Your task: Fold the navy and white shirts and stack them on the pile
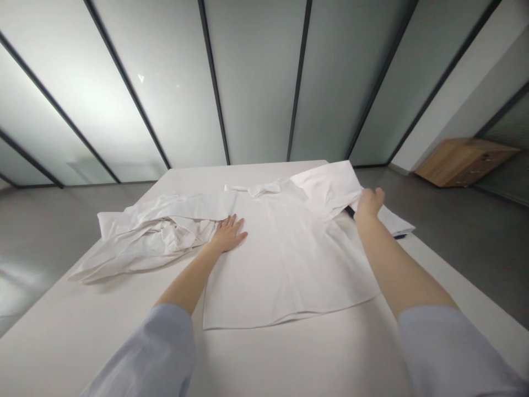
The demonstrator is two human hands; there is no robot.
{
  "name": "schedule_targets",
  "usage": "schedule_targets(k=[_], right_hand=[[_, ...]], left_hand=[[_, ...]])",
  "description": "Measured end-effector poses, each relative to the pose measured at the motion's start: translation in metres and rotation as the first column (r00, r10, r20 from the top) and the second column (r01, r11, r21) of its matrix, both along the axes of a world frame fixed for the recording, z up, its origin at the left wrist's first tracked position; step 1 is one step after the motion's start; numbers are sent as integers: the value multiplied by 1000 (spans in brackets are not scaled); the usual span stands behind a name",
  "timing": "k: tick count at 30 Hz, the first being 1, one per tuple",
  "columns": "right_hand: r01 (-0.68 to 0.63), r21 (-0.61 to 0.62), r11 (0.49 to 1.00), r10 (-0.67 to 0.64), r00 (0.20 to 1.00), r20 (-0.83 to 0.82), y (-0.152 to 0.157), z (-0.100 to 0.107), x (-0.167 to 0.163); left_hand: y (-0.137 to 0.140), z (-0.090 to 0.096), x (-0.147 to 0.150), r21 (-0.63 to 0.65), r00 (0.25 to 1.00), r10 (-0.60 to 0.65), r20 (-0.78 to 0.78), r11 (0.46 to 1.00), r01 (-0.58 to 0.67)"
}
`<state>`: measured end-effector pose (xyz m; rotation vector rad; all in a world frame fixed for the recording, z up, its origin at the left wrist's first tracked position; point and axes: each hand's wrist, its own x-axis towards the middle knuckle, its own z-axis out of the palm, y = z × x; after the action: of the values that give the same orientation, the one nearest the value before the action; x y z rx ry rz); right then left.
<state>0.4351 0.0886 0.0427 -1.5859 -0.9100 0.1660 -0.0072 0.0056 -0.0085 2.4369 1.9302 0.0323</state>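
Note:
A white shirt (281, 264) lies spread on the table, its collar (264, 190) at the far side and its hem towards me. My left hand (229, 234) rests flat on the shirt's left side, fingers spread. At the far right, the fingers of my right hand (369, 201) are closed on the edge of the shirt's right sleeve (330, 184), which is lifted a little off the table. Part of the grip is hidden behind the hand itself.
A crumpled heap of white cloth (161, 237) lies left of the shirt. Folded white cloth (394, 221) with a dark thing under it sits at the right edge of the white table (136, 331). Beyond are frosted glass panels and a wooden cabinet (458, 162).

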Motion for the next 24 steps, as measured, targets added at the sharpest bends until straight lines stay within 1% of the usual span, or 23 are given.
schedule_targets(k=[1,2,3,4,5,6,7,8,9,10,11,12,13,15,18,20,21,22,23,24], right_hand=[[57,-14,998,-57,998,-4,-3,1,0],[53,-41,998,-52,998,24,-9,0,-5],[-8,-83,997,13,998,64,-16,-2,-15],[-124,-142,982,146,977,156,-25,-6,-28],[-253,-231,939,310,916,256,-33,-12,-43],[-343,-341,875,453,828,331,-42,-18,-57],[-397,-456,796,581,714,391,-50,-25,-72],[-404,-556,727,670,594,444,-57,-32,-84],[-368,-638,677,724,489,486,-64,-39,-95],[-309,-698,646,752,416,512,-69,-44,-105],[-248,-733,633,761,372,531,-75,-48,-112],[-192,-752,630,761,347,548,-80,-51,-118],[-148,-760,633,755,337,563,-84,-51,-122],[-100,-758,644,742,324,587,-94,-49,-129],[-94,-760,643,748,288,598,-108,-39,-132],[-112,-776,621,770,275,576,-111,-31,-130],[-123,-791,599,784,290,549,-109,-27,-128],[-138,-809,572,797,324,509,-105,-24,-126],[-159,-823,545,805,372,461,-98,-21,-124],[-191,-829,525,806,425,412,-88,-19,-123]], left_hand=[[0,0,1,0,1000,30,2,1000,-30],[-1,0,3,-1,998,66,5,998,-66],[-1,0,4,-3,995,99,6,995,-99],[-1,0,5,-8,992,124,4,992,-124],[-1,0,6,-17,991,137,0,990,-137],[-1,0,6,-28,991,137,-5,990,-137],[-1,0,5,-41,992,128,-10,991,-128],[-1,1,4,-54,993,115,-12,992,-115],[-1,1,3,-66,995,101,-11,993,-102],[-2,2,1,-76,996,89,-8,993,-89],[-3,2,-1,-83,997,77,-5,994,-77],[-3,3,-3,-88,998,67,-1,994,-67],[-4,3,-6,-91,998,58,1,994,-58],[-6,4,-11,-96,999,40,4,995,-40],[-8,9,-18,-124,1000,8,0,992,-8],[-7,18,-21,-193,999,-19,-32,981,12],[-5,24,-21,-241,998,-30,-56,970,16],[-1,30,-19,-285,996,-39,-80,958,15],[3,35,-16,-311,995,-40,-96,950,8],[9,40,-12,-309,995,-28,-95,951,-2]])
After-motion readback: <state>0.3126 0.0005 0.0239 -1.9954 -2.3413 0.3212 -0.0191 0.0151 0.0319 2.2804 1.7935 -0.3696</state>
